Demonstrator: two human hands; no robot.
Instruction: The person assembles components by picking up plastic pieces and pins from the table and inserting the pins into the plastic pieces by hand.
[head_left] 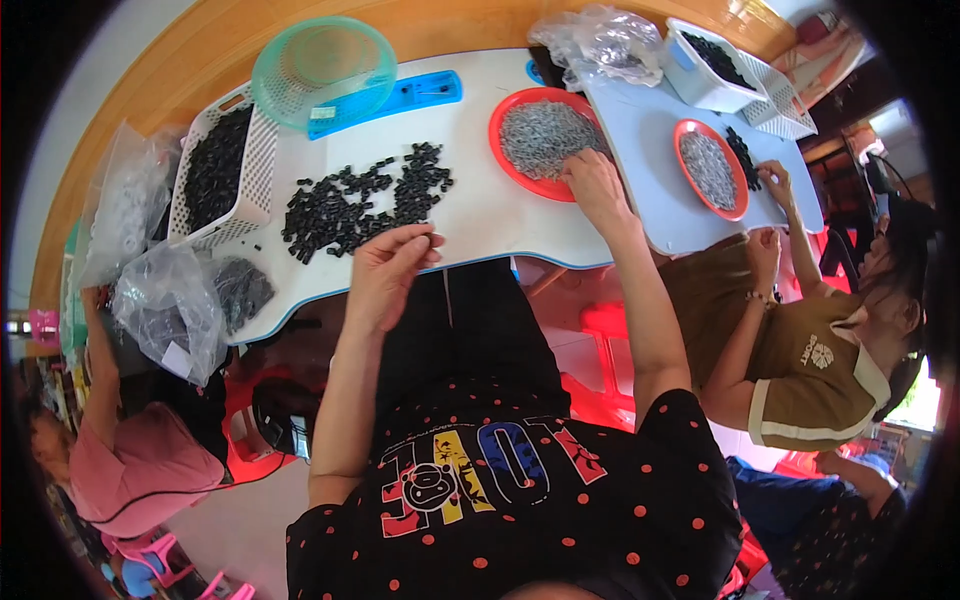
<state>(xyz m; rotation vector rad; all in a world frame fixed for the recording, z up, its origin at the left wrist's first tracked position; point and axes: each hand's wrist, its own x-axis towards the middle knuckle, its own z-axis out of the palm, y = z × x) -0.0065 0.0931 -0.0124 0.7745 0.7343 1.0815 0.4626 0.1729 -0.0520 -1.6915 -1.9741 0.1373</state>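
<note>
My left hand [388, 275] is closed at the table's front edge, thumb and fingers pinching a small black plastic piece [435, 238]. Just beyond it lies a loose heap of similar black pieces [335, 210], spread over the white table. My right hand [600, 192] reaches to the near right side of a round red tray [496, 135]. Its fingertips are drawn together over the small grey metal parts [540, 138] heaped in that tray, which look like screws or pins. Whatever is between those fingertips is too small to make out.
At the left stand a white basket [258, 180] of black pieces and clear plastic bags [170, 305]. A green mesh basket [325, 65] overlaps a blue tray [425, 92] at the back. On the right, a co-worker's hands [770, 195] are beside a second red tray [740, 205].
</note>
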